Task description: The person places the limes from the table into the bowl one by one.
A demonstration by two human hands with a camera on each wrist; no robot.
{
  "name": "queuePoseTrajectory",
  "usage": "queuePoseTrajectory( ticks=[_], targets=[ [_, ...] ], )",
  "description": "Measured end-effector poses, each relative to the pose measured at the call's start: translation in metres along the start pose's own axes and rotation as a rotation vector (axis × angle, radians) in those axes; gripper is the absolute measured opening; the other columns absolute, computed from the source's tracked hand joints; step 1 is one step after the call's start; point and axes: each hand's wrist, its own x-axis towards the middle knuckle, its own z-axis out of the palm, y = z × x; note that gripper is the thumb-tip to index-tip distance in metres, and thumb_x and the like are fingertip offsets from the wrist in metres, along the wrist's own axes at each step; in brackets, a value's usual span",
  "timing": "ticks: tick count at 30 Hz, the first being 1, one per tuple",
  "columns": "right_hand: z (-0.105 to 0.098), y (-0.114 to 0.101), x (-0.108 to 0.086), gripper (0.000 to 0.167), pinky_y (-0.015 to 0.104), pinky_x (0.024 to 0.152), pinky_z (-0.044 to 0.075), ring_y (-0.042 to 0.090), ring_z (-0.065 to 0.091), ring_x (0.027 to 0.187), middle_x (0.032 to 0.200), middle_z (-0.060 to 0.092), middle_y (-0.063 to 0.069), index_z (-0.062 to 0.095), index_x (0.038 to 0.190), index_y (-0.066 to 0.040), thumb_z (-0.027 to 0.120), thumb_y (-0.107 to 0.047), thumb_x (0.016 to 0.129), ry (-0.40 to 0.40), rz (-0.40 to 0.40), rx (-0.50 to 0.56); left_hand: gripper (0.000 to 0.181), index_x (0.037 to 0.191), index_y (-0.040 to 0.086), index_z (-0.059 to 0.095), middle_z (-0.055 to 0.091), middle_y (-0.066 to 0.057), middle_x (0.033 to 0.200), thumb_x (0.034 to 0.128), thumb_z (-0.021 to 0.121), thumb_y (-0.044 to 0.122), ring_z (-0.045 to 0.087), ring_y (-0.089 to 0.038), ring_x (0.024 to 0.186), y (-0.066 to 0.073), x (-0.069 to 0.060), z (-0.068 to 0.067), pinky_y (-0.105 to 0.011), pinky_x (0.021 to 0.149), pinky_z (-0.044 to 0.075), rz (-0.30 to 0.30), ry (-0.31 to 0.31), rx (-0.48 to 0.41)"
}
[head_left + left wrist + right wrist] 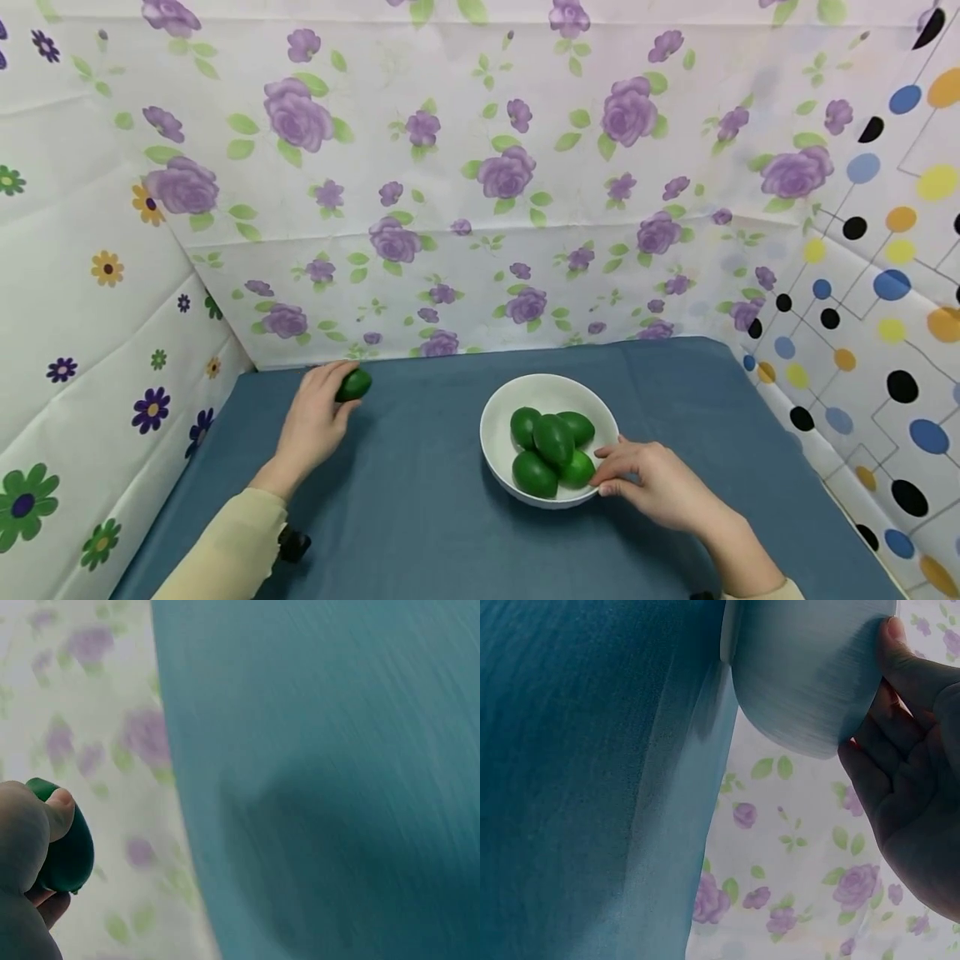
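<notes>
In the head view my left hand (317, 417) holds a dark green lime (354, 385) above the back left of the table. In the left wrist view the thumb and fingers wrap that lime (69, 851), partly hiding it. A white bowl (501, 406) stands right of centre with several green limes (553, 439) piled inside, one of them brighter green. My right hand (652, 483) grips the bowl's right rim. In the right wrist view its thumb is at the rim of the bowl (802, 682) and other fingertips touch the outer wall.
Blue cloth (420, 500) covers the table. A white sheet with purple roses (450, 167) hangs behind it. Patterned sheets stand at both sides, flowers (82, 392) on the left and coloured dots (885, 333) on the right. A small black object (294, 544) is by the left sleeve.
</notes>
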Motion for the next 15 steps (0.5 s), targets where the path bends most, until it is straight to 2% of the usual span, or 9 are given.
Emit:
queuePoseTrajectory(
  ticks=[5, 9, 12, 15],
  targets=[
    [-0.001, 0.000, 0.003, 0.012, 0.057, 0.115, 0.044, 0.021, 0.070, 0.124, 0.106, 0.076, -0.023, 0.085, 0.105, -0.029, 0.083, -0.023, 0.094, 0.013, -0.007, -0.014, 0.067, 0.150, 0.007, 0.057, 0.052, -0.017, 0.154, 0.0902, 0.084, -0.004, 0.046, -0.042, 0.142, 0.045, 0.014, 0.004, -0.062, 0.108, 0.048, 0.115, -0.020, -0.083],
    [-0.001, -0.001, 0.004, 0.013, 0.056, 0.116, 0.042, 0.021, 0.069, 0.124, 0.106, 0.076, -0.023, 0.086, 0.105, -0.028, 0.083, -0.022, 0.094, 0.003, 0.014, -0.005, 0.067, 0.150, 0.009, 0.058, 0.049, -0.016, 0.158, 0.0902, 0.084, -0.005, 0.047, -0.040, 0.144, 0.074, 0.019, 0.009, -0.059, 0.109, 0.049, 0.203, -0.050, -0.126],
    [0.000, -0.001, 0.002, 0.013, 0.056, 0.116, 0.042, 0.021, 0.069, 0.124, 0.105, 0.077, -0.023, 0.086, 0.105, -0.028, 0.083, -0.021, 0.094, -0.003, 0.020, -0.001, 0.067, 0.151, 0.010, 0.058, 0.047, -0.015, 0.160, 0.0905, 0.083, -0.005, 0.047, -0.038, 0.144, 0.089, 0.020, 0.014, -0.056, 0.109, 0.050, 0.238, -0.071, -0.147],
    [0.001, -0.001, -0.001, 0.013, 0.055, 0.117, 0.042, 0.021, 0.069, 0.125, 0.105, 0.077, -0.023, 0.085, 0.105, -0.029, 0.083, -0.023, 0.094, -0.006, 0.023, 0.010, 0.067, 0.152, 0.010, 0.058, 0.048, -0.013, 0.159, 0.0909, 0.083, -0.005, 0.047, -0.036, 0.145, 0.097, 0.018, 0.019, -0.053, 0.111, 0.050, 0.249, -0.085, -0.168]
  ],
)
